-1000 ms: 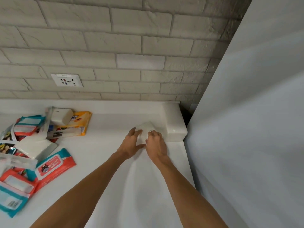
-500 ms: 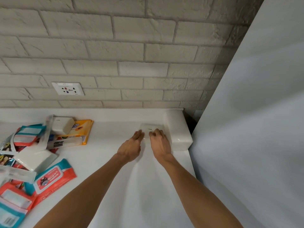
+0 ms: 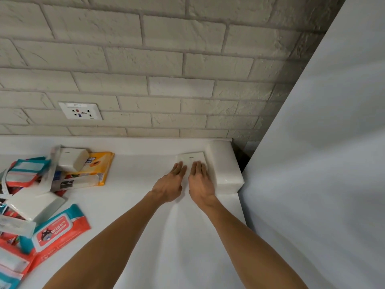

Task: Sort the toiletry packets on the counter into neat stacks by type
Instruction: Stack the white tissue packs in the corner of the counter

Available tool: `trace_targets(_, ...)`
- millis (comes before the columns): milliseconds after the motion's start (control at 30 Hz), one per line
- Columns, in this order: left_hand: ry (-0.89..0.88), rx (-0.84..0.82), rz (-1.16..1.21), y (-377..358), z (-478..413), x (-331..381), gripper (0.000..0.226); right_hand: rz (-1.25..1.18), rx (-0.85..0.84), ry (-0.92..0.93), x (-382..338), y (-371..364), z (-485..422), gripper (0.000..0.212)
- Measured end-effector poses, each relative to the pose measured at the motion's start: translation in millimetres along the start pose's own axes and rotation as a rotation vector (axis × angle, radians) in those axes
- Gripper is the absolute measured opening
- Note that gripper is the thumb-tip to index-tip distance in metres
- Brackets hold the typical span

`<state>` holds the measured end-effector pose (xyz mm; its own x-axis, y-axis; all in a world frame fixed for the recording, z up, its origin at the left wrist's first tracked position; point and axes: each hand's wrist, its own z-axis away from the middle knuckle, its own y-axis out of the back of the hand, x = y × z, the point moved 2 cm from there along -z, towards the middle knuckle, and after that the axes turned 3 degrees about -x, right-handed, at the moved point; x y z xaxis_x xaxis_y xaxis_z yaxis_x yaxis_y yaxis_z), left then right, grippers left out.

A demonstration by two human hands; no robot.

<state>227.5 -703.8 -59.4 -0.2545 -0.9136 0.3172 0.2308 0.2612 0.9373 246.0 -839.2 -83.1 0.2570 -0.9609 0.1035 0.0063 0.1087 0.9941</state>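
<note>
White counter [image 3: 135, 205], flat white packet [image 3: 192, 157] partly hidden beneath both hands [image 3: 169, 185] [image 3: 201, 184]

Soft, even light fills the scene, and the white bench [image 3: 135, 184] looks bright, with only faint grey shadows beneath the forearms [image 3: 125, 236]. Wide-angle distortion bows the brick wall [image 3: 166, 59], and the packets [image 3: 56, 230] at the left edge look smeared.

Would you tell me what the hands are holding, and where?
Nothing gripped: left hand and right hand rest straight fingers on the white packet, near end.
</note>
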Motion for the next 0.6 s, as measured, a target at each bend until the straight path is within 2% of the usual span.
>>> trace_targets(600, -0.037, -0.037, 0.044, 8.1, -26.3, -7.7, 0.083, -0.043, -0.071, -0.017, 8.4, 3.9, -11.1, 0.089)
